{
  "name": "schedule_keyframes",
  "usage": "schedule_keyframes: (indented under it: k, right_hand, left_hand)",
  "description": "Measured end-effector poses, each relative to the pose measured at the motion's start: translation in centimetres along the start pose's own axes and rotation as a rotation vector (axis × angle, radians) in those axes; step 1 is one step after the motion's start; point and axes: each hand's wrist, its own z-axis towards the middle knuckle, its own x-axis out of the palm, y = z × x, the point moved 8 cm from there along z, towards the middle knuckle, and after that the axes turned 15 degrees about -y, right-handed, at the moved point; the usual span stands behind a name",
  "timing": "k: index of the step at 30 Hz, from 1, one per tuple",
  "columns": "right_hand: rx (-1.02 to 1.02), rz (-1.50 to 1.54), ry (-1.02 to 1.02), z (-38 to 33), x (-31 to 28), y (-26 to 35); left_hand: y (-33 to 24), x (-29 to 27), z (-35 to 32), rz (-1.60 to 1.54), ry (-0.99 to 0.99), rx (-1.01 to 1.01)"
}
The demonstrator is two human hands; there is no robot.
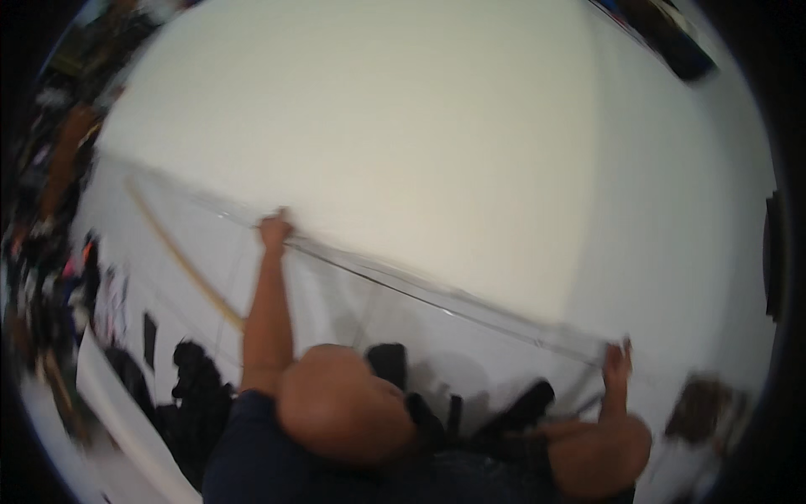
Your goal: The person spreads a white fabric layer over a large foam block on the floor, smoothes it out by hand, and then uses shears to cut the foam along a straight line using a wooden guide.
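Observation:
A broad cream-coloured sheet (403, 143) lies across the white floor in front of me. Along its near edge runs a strip of clear, shiny film (403, 290), slanting from upper left to lower right. My left hand (275, 230) is closed on this film at the sheet's edge, with the arm stretched forward. Far to the right, my right hand (617, 363) pinches the film near the sheet's right corner. Between the two hands the film looks drawn fairly straight. Blur hides how the fingertips grip it. My bent knees (344, 403) show close below.
A thin yellowish strip (180, 256) curves over the floor at left. Lower left are a long white board or roll (126, 412) and a black bundle (200, 374). Clutter (50, 277) fills the left rim. A brownish item (701, 407) stands at right, a dark long object (667, 38) at top right.

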Motion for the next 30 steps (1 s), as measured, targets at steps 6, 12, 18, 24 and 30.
schedule_keyframes:
  k: [6,12,18,24,30]
  right_hand:
    - [-0.101,-0.279,-0.011,-7.5,9.2,2.4]
    - [-0.262,-0.49,-0.178,-8.1,2.3,1.9]
    - [-0.256,-0.48,-0.119,-7.6,3.2,1.2]
    - [-0.242,-0.527,-0.116,-7.6,3.3,0.9]
    - [-0.245,-0.626,-0.108,-7.0,3.9,0.7]
  left_hand:
    - [-2.0,0.1,-2.1,-1.181,0.015,-1.056]
    - [-4.6,-0.1,-1.7,-1.305,0.047,-1.038]
    - [-2.8,-0.3,-1.6,-1.218,0.078,-0.972]
    - [-3.0,-0.2,-1.8,-1.218,0.04,-1.026]
    - [-2.5,-1.9,-2.2,-0.974,-0.111,-1.093]
